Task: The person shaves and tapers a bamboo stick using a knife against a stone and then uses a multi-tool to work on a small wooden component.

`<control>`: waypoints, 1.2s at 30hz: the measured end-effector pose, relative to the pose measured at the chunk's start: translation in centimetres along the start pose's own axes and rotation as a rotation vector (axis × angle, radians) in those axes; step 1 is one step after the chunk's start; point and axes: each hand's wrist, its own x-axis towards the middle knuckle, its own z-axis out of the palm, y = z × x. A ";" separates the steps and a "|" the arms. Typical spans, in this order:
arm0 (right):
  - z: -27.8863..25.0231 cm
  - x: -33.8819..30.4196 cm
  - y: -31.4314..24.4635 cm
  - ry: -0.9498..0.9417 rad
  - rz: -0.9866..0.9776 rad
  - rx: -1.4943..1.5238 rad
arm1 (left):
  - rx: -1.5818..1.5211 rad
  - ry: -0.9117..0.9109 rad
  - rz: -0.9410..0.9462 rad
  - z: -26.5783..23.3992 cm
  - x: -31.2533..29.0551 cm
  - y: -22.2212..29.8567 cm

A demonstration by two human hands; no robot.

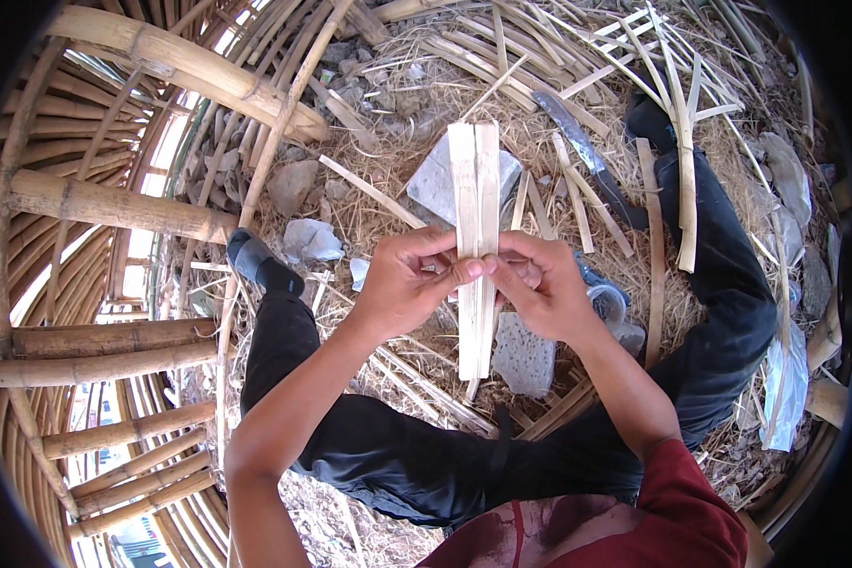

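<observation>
Two flat, pale bamboo strips (474, 180) stand side by side in front of me, pointing away from my body. My left hand (415, 276) pinches the left strip at mid-length, thumb on top. From the other side my right hand (541, 284) grips the right strip, its thumb meeting the left thumb at the seam. A narrow gap shows between the strips towards their far ends. Behind them lies a grey stone block (435, 180). A long-bladed machete (577, 142) rests on the straw to the right, its dark handle towards me.
A split bamboo piece with splayed ends (685, 151) leans over my right leg (719, 284). Another grey block (524, 355) sits below my hands, near a clear plastic cup (608, 305). Cut strips (502, 66) are heaped at the far side. A bamboo pole frame (123, 204) stands left.
</observation>
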 end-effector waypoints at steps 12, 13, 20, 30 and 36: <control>-0.4 0.0 -1.0 -0.037 0.127 0.083 | -0.028 -0.056 -0.147 -0.2 0.1 0.7; -0.4 0.0 -1.2 -0.033 0.135 0.104 | -0.032 -0.061 -0.148 -0.2 0.2 0.8; -0.8 0.4 -1.0 -0.071 0.223 0.104 | -0.081 -0.028 -0.192 0.0 0.6 -0.2; -1.2 1.2 1.3 -0.100 0.329 0.152 | -0.055 0.112 -0.292 0.7 1.7 -1.6; -0.2 0.5 1.0 -0.002 0.114 0.149 | -0.179 0.141 -0.107 1.0 1.5 -0.7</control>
